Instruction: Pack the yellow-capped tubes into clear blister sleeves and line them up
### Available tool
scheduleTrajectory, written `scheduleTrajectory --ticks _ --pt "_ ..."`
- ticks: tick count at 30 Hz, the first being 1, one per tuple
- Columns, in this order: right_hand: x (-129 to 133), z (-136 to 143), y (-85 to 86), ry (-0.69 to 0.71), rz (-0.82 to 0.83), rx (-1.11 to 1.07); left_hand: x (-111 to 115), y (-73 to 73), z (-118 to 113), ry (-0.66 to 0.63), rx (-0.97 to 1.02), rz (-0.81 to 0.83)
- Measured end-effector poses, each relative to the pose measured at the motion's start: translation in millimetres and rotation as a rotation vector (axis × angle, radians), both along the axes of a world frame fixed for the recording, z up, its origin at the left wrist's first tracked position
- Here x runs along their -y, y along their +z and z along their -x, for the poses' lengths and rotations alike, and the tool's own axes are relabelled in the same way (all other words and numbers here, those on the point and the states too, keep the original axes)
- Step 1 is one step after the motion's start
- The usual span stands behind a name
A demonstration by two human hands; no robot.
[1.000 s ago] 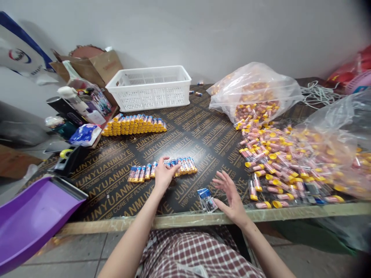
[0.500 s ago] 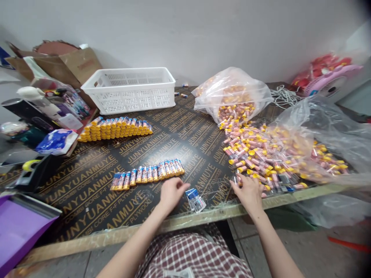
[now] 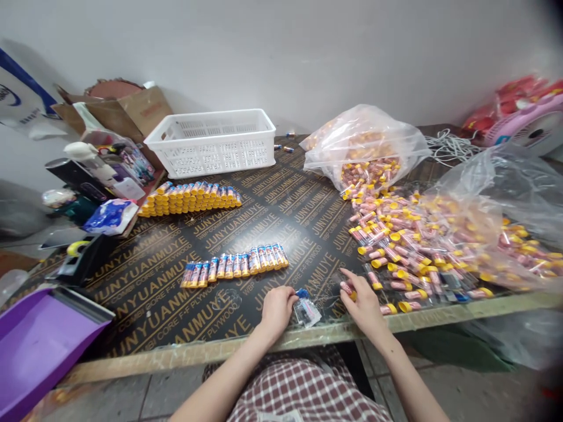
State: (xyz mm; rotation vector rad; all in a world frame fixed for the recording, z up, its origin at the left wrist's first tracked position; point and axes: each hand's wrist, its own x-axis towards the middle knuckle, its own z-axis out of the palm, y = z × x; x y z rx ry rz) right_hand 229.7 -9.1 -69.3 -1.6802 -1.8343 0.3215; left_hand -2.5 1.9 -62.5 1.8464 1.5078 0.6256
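My left hand, fingers pinched, grips the upper edge of a clear and blue label sleeve lying near the table's front edge. Between the fingers of my right hand is a small pink tube, just left of a big pile of pink tubes with yellow caps. A row of blue-labelled tubes lies on the dark table beyond my left hand. Behind it, more labelled tubes are stacked in layers.
A white plastic basket stands at the back. A clear bag of tubes lies behind the pile. A purple dustpan, black tape dispenser and bottles are at left; a pink fan is at right.
My right hand has moved left, away from the pile, with a pink tube. My left hand has closed on the sleeve's edge. The view has shifted slightly.
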Motion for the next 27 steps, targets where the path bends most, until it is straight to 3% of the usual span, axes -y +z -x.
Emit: scheduleTrajectory --ticks 8,11,14,17,27 --pt "2.3 30.3 18.2 0.002 -0.017 -0.156 8.3 3.0 -0.1 0.087 -0.001 -0.041" --pt "5.6 35.2 26.2 0.024 -0.036 -0.279 5.7 5.4 1.9 0.189 0.227 0.082" --pt "11.8 43.3 32.7 0.060 -0.012 -0.486 1.2 7.0 5.1 0.334 0.665 0.376" --pt "19.0 52.8 35.0 0.075 0.010 -0.640 -2.4 9.5 9.5 0.452 0.980 0.539" --pt "34.7 66.3 39.3 0.082 -0.071 -0.579 -7.3 10.6 18.6 0.559 1.190 0.650"
